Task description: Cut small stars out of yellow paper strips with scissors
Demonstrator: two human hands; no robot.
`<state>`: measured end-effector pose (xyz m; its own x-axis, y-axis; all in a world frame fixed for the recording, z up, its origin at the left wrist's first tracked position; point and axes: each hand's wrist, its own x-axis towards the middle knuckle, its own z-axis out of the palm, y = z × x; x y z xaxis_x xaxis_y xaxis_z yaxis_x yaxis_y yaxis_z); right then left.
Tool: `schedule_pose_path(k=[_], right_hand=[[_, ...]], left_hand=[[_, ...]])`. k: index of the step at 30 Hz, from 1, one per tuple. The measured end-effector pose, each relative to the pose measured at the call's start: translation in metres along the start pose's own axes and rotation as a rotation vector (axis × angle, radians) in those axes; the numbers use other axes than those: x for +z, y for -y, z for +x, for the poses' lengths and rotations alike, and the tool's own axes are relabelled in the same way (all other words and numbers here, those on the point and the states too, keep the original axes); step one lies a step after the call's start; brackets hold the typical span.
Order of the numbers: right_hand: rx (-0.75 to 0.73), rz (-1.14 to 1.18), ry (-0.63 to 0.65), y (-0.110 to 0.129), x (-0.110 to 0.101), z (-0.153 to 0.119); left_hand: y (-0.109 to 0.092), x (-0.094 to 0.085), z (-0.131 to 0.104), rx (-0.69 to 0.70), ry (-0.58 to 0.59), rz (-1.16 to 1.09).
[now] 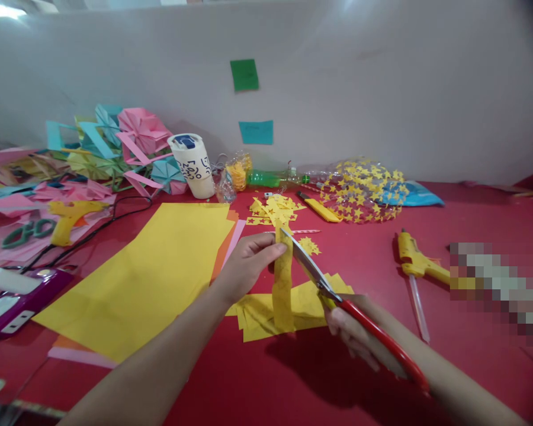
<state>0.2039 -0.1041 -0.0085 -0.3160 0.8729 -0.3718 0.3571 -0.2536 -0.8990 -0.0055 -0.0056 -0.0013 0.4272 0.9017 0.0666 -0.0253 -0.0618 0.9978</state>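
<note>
My left hand [251,260] pinches a long yellow paper strip [283,290] near its upper end, so the strip hangs upright over the table. Red-handled scissors [313,266] are in my right hand [353,328], their blades pointing up and left. The blade tips touch or overlap the strip's top edge, just right of my left thumb. Below both hands lie more yellow strips [257,319] in a loose stack. Behind the strip sits a heap of star-punched yellow scraps [275,207], with a small pile of yellow paper stars [310,245] beside it.
Large yellow sheets [146,272] cover the left-centre, near a yellow glue gun [71,219], green-handled scissors [29,232] and a purple power strip [20,302]. Another glue gun [413,257] lies right. Behind stand a white cup [193,168], a green bottle [270,178] and a star-covered clear dome [364,189].
</note>
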Motion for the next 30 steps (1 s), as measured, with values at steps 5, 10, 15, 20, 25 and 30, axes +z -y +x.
schedule_pose_path(k=[5, 10, 15, 20, 25, 30], right_hand=[[-0.024, 0.052, 0.001, -0.008, 0.007, 0.0], [-0.045, 0.016, -0.08, -0.003, 0.011, -0.002], [0.036, -0.011, -0.037, 0.006, 0.011, -0.003], [0.019, 0.007, -0.087, 0.005, 0.015, -0.002], [-0.028, -0.021, -0.102, -0.001, 0.016, 0.002], [-0.021, -0.028, -0.087, 0.001, 0.014, 0.001]], left_hand=[[-0.001, 0.001, 0.0, 0.015, 0.008, -0.012], [-0.004, 0.003, -0.001, 0.01, 0.013, -0.035], [-0.003, 0.003, -0.001, 0.012, 0.017, -0.064], [0.0, 0.002, -0.001, 0.006, 0.022, -0.074], [0.001, 0.002, 0.0, 0.015, 0.014, -0.087], [0.004, 0.0, 0.0, 0.01, 0.011, -0.093]])
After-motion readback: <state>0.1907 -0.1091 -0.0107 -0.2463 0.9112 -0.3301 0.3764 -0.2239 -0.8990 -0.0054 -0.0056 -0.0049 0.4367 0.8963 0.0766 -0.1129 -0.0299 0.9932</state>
